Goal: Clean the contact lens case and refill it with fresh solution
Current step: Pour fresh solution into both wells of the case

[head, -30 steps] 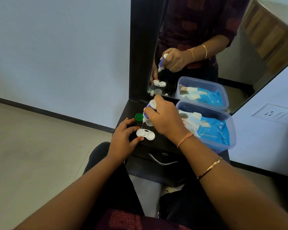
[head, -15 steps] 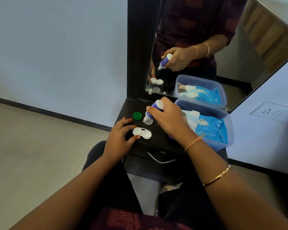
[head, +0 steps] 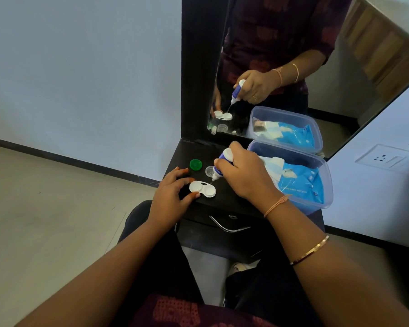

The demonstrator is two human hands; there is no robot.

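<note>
So, the lens case (head: 202, 189) sits near the front edge of the dark counter (head: 187, 149). The left hand (head: 170, 197) pinches its left end between thumb and finger, I'd guess so it doesn't skid. The right hand (head: 243, 178) grips the little solution bottle (head: 222, 161), tipped nozzle-down just over the case to aim the drops. The green cap (head: 195, 164) and clear cap (head: 209, 171) are parked just behind, out of the way.

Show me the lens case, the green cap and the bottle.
lens case (head: 196, 187): head view, left well.
green cap (head: 195, 164): head view, top centre.
bottle (head: 218, 172): head view, blue label.
</note>
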